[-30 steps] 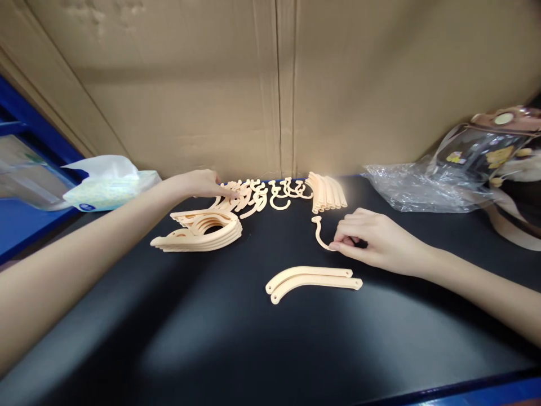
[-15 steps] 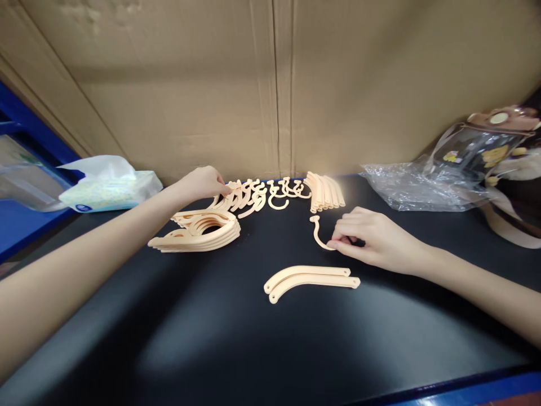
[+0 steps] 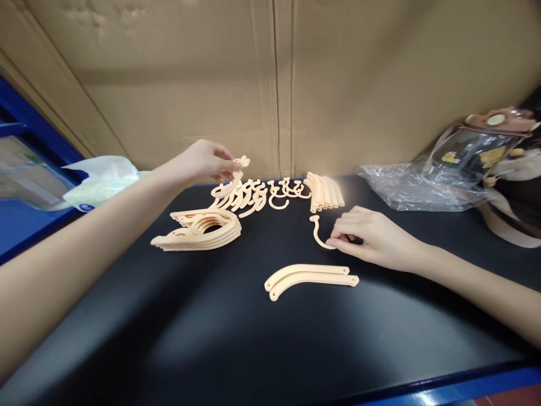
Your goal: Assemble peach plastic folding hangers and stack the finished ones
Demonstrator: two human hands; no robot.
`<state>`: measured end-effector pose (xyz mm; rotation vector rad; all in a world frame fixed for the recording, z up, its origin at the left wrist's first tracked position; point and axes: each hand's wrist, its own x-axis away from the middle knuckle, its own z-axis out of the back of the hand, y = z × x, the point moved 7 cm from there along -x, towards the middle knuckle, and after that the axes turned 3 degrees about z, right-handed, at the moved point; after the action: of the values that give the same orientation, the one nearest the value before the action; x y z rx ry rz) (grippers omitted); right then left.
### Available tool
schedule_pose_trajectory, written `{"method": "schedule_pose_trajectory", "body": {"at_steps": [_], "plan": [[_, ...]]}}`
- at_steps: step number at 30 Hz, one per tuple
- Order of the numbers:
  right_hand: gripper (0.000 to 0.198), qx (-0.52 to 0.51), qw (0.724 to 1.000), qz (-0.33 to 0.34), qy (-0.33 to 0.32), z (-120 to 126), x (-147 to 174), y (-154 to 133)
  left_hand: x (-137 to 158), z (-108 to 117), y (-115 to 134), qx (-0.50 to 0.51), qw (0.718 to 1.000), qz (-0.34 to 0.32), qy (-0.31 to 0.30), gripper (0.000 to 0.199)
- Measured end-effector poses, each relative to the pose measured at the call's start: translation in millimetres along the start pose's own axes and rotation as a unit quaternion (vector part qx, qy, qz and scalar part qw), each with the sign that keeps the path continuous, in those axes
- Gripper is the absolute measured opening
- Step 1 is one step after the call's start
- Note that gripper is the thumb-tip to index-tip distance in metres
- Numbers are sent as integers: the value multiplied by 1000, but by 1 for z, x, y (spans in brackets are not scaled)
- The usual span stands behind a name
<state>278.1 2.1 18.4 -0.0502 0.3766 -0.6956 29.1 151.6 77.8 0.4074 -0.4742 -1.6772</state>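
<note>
My left hand (image 3: 210,162) pinches a beige plastic curved hanger piece (image 3: 242,162), raised just over a pile of similar curved pieces (image 3: 252,197). My right hand (image 3: 363,234) has its thumb and fingertips closed on the curved end of a beige hanger hook (image 3: 316,228), which lies on the table with its knobbed end pointing away. In front of that hand rest two long beige hanger arms (image 3: 310,276), side by side. At the left, under my left forearm, is a stack of folded beige hangers (image 3: 203,239).
Loose hooks (image 3: 279,197) and a row of hanger arms (image 3: 327,192) lie along the back of the black table (image 3: 236,344), by a cardboard wall (image 3: 203,84). A tissue pack (image 3: 101,180) is at left; a clear plastic bag (image 3: 418,189) and a bottle (image 3: 477,149) are at right.
My left hand has risen from the pile with a curved hanger piece in its fingers. The right hand and the hook stay in place.
</note>
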Motion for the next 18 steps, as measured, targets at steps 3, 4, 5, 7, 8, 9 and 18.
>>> {"method": "schedule_pose_trajectory", "body": {"at_steps": [3, 4, 5, 7, 8, 9, 18], "plan": [[30, 0, 1000, 0, 2, 0, 0, 0, 19, -4, 37, -7, 998, -58, 2, 44], [30, 0, 1000, 0, 2, 0, 0, 0, 27, -9, 47, -12, 998, -67, 0, 42], [30, 0, 1000, 1, 2, 0, 0, -1, 34, -17, 57, -17, 997, -79, -13, 40], [30, 1, 1000, 1, 1, 0, 0, -1, 46, -40, 69, -27, 994, -88, -61, 36], [30, 2, 1000, 0, 0, -1, 0, 0, 51, -54, 71, -34, 991, -95, -93, 34], [30, 2, 1000, 0, -1, -1, 0, 0, 55, -67, 74, -32, 987, -109, -117, 32], [29, 5, 1000, 8, 0, 0, 1, -1, 68, -110, 63, -22, 977, -113, -181, 27]]}}
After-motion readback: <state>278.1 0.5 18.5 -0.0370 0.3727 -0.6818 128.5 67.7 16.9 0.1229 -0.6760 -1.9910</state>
